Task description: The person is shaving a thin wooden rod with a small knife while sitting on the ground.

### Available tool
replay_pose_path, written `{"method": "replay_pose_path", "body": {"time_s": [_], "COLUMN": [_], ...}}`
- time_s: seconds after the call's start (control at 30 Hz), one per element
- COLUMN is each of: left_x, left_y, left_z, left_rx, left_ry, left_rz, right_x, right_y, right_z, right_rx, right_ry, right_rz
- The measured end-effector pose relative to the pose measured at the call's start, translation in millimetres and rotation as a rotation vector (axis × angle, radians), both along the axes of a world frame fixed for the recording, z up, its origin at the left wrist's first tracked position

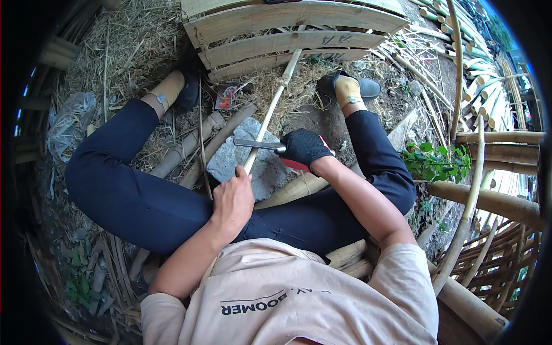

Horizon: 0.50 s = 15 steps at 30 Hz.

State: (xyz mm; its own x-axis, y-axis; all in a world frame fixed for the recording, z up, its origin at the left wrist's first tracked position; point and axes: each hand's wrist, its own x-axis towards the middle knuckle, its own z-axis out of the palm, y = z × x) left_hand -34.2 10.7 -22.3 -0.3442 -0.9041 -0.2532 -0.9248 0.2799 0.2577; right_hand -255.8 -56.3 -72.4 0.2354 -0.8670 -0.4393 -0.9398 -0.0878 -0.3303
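My bare left hand [234,198] is closed around the near end of a long, pale bamboo strip [273,107]. The strip slants away from me and its far end reaches the wooden crate. On my right hand [305,151] is a black and red glove, its fingers wrapped round the handle of a knife. The knife's flat grey blade [253,144] lies across the strip, just beyond my left hand. Beneath the blade and strip sits a grey stone block [230,162] between my legs. The knife's handle is mostly hidden by the glove.
A slatted wooden crate [293,45] stands ahead between my feet. Bamboo poles [491,158] form a frame at the right, with stacked cut bamboo [486,89] behind. A clear plastic bag [72,123] lies at the left, and a green plant [437,164] grows beside my right knee. Straw covers the ground.
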Motion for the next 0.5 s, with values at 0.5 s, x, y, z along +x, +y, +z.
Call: {"method": "replay_pose_path", "body": {"time_s": [0.5], "left_x": [0], "left_y": [-2], "left_z": [0], "left_rx": [0.066], "left_ry": [0.078], "left_rz": [0.025], "right_x": [-29], "right_y": [-6], "right_z": [10], "right_rx": [0.002], "right_ry": [-0.068], "right_rz": [-0.157]}}
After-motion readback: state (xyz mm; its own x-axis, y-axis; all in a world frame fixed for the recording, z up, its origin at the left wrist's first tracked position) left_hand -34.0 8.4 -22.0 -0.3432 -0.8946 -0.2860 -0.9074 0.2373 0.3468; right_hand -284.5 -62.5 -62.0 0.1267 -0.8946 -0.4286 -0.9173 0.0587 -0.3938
